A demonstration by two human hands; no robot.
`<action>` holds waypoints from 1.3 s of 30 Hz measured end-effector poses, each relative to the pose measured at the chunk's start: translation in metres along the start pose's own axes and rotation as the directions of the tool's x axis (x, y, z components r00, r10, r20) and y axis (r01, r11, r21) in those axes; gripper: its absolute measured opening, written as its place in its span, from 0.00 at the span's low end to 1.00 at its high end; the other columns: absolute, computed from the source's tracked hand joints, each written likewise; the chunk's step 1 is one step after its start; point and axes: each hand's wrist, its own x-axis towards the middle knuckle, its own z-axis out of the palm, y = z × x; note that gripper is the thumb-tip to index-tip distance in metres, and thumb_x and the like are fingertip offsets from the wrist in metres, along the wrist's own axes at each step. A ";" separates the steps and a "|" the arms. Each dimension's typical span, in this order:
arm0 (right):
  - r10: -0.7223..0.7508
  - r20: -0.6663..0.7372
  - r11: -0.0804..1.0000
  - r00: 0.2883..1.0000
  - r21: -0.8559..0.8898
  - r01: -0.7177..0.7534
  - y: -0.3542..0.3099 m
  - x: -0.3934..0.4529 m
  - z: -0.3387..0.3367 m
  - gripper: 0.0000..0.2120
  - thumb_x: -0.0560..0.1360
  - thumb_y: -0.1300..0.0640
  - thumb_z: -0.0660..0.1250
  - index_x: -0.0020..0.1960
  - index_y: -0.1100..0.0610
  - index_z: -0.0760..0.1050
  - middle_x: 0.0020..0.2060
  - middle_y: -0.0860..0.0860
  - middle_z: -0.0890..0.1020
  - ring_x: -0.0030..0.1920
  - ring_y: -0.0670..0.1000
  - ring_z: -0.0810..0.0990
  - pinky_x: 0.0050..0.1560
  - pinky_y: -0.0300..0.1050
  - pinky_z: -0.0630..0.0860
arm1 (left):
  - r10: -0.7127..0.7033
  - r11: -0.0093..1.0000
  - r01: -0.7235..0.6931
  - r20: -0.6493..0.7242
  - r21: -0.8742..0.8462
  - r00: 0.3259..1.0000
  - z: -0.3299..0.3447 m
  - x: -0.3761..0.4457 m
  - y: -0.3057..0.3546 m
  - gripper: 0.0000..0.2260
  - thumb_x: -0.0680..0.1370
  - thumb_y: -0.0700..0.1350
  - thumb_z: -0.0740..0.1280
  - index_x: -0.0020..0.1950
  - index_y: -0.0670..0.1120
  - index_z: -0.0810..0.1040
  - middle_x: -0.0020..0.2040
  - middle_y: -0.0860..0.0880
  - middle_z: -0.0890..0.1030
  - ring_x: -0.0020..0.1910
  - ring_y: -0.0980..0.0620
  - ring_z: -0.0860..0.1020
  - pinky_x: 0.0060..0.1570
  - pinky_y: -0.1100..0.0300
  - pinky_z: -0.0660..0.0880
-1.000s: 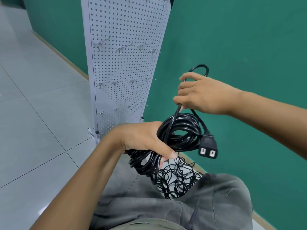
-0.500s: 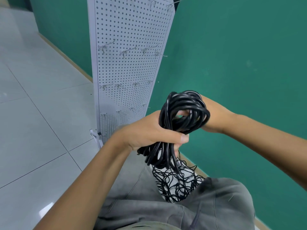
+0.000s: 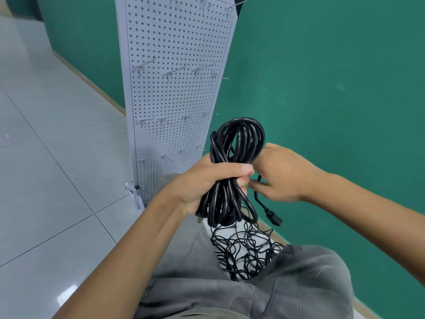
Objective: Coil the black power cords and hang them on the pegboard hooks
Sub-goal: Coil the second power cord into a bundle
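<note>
The pegboard (image 3: 174, 93) stands behind, its hooks (image 3: 171, 73) bare. The coil (image 3: 232, 171) stands upright, loops above and below the left hand (image 3: 207, 183) clenched round its middle. The right hand (image 3: 278, 176) pinches the loose end; its plug (image 3: 273, 217) dangles.

Connector end (image 3: 273, 218) now dangling free

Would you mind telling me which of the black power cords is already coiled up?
The coiled cord gripped in the left hand. The other cords lie in a loose tangle on the floor below.
</note>
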 end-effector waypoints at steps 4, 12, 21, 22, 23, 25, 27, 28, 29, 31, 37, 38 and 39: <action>-0.011 -0.078 0.988 0.997 0.155 0.023 0.006 -0.014 -0.009 0.22 0.75 0.27 0.57 0.50 0.45 0.68 0.33 0.48 0.77 0.35 0.49 0.72 0.50 0.47 0.70 | -0.013 1.000 0.013 -0.023 0.008 1.000 -0.001 0.000 0.003 0.02 0.77 0.40 0.69 0.46 0.42 0.78 0.30 0.50 0.74 0.29 0.53 0.71 0.35 0.60 0.74; 0.007 -0.177 0.977 0.984 0.211 0.031 -0.012 -0.029 -0.021 0.36 0.79 0.27 0.41 0.34 0.56 0.65 0.26 0.51 0.69 0.29 0.55 0.68 0.44 0.48 0.66 | -0.081 0.996 0.084 -0.083 0.041 0.993 -0.003 0.003 -0.001 0.14 0.72 0.46 0.75 0.51 0.40 0.78 0.33 0.49 0.75 0.34 0.49 0.70 0.36 0.56 0.69; 0.015 -0.177 0.979 0.984 0.203 0.021 -0.017 -0.041 -0.014 0.36 0.80 0.28 0.39 0.31 0.56 0.60 0.23 0.52 0.65 0.26 0.58 0.65 0.39 0.48 0.63 | -0.090 0.988 0.112 -0.190 0.107 0.978 0.012 0.004 -0.003 0.06 0.79 0.36 0.70 0.44 0.42 0.76 0.34 0.45 0.78 0.29 0.49 0.79 0.31 0.59 0.77; 0.027 -0.165 0.977 0.986 0.213 0.009 -0.018 -0.043 -0.010 0.36 0.80 0.28 0.38 0.31 0.55 0.61 0.23 0.52 0.66 0.26 0.58 0.65 0.39 0.49 0.65 | -0.069 0.989 0.094 -0.209 0.112 0.976 0.013 0.005 -0.004 0.06 0.78 0.36 0.71 0.45 0.42 0.76 0.34 0.44 0.78 0.30 0.48 0.79 0.32 0.58 0.77; 0.044 -0.155 0.975 0.987 0.221 -0.009 -0.017 -0.045 -0.006 0.36 0.80 0.28 0.37 0.31 0.55 0.61 0.23 0.52 0.66 0.26 0.58 0.65 0.38 0.51 0.68 | -0.051 0.990 0.080 -0.224 0.120 0.973 0.014 0.005 -0.006 0.05 0.78 0.36 0.71 0.45 0.42 0.76 0.34 0.44 0.79 0.30 0.47 0.79 0.32 0.58 0.77; 0.111 -0.147 0.970 0.983 0.232 -0.074 -0.012 -0.050 -0.001 0.36 0.79 0.28 0.35 0.31 0.54 0.60 0.22 0.51 0.66 0.26 0.58 0.67 0.35 0.54 0.72 | -0.029 0.989 0.063 -0.243 0.131 0.970 0.017 0.005 -0.007 0.06 0.78 0.37 0.71 0.42 0.41 0.78 0.35 0.43 0.79 0.31 0.47 0.80 0.32 0.58 0.77; 0.186 -0.157 0.959 0.970 0.243 -0.145 -0.004 -0.058 0.002 0.34 0.79 0.28 0.34 0.30 0.51 0.58 0.22 0.49 0.64 0.25 0.58 0.67 0.32 0.56 0.72 | -0.026 0.991 0.057 -0.254 0.119 0.967 0.024 0.006 -0.006 0.07 0.78 0.37 0.71 0.40 0.42 0.79 0.35 0.43 0.79 0.30 0.48 0.80 0.32 0.59 0.76; 0.209 -0.164 0.956 0.964 0.242 -0.166 -0.002 -0.062 0.004 0.33 0.80 0.28 0.34 0.30 0.50 0.57 0.22 0.48 0.63 0.25 0.58 0.67 0.30 0.55 0.71 | -0.027 0.993 0.055 -0.265 0.100 0.964 0.027 0.006 -0.006 0.08 0.78 0.37 0.71 0.39 0.42 0.79 0.35 0.43 0.79 0.30 0.48 0.79 0.31 0.59 0.76; 0.220 -0.173 0.956 0.960 0.233 -0.178 0.001 -0.066 0.006 0.33 0.81 0.29 0.35 0.30 0.50 0.57 0.21 0.48 0.63 0.24 0.58 0.67 0.29 0.54 0.71 | -0.030 0.997 0.051 -0.286 0.064 0.958 0.031 0.006 -0.006 0.07 0.78 0.37 0.71 0.40 0.42 0.78 0.35 0.43 0.79 0.29 0.48 0.79 0.31 0.59 0.76; 0.233 -0.174 0.960 0.957 0.195 -0.198 0.003 -0.074 0.012 0.35 0.82 0.31 0.38 0.29 0.53 0.61 0.21 0.50 0.65 0.23 0.57 0.68 0.26 0.53 0.69 | -0.056 0.998 0.049 -0.338 -0.030 0.940 0.038 0.006 -0.006 0.06 0.77 0.37 0.71 0.42 0.41 0.77 0.34 0.44 0.79 0.28 0.50 0.79 0.28 0.60 0.75; 0.234 -0.252 0.969 0.939 0.135 -0.205 0.020 -0.093 0.014 0.32 0.85 0.35 0.43 0.30 0.52 0.62 0.20 0.48 0.66 0.22 0.54 0.67 0.25 0.50 0.70 | -0.029 0.999 0.017 -0.388 -0.034 0.921 0.049 0.007 -0.009 0.07 0.76 0.35 0.73 0.48 0.41 0.76 0.33 0.45 0.80 0.27 0.47 0.80 0.29 0.59 0.77; 0.234 -0.255 0.969 0.938 0.135 -0.205 0.024 -0.095 0.010 0.33 0.85 0.35 0.44 0.30 0.53 0.63 0.21 0.48 0.67 0.23 0.54 0.68 0.25 0.50 0.71 | -0.014 1.000 0.013 -0.381 -0.006 0.924 0.049 0.007 -0.010 0.08 0.76 0.35 0.73 0.48 0.41 0.76 0.34 0.44 0.80 0.28 0.47 0.80 0.29 0.58 0.77; 0.231 -0.259 0.970 0.938 0.130 -0.203 0.027 -0.096 0.005 0.33 0.85 0.35 0.44 0.30 0.53 0.64 0.21 0.48 0.68 0.23 0.54 0.68 0.26 0.51 0.71 | 0.000 1.000 0.010 -0.377 0.024 0.926 0.049 0.007 -0.010 0.08 0.75 0.35 0.74 0.48 0.42 0.76 0.34 0.44 0.80 0.28 0.46 0.80 0.30 0.58 0.78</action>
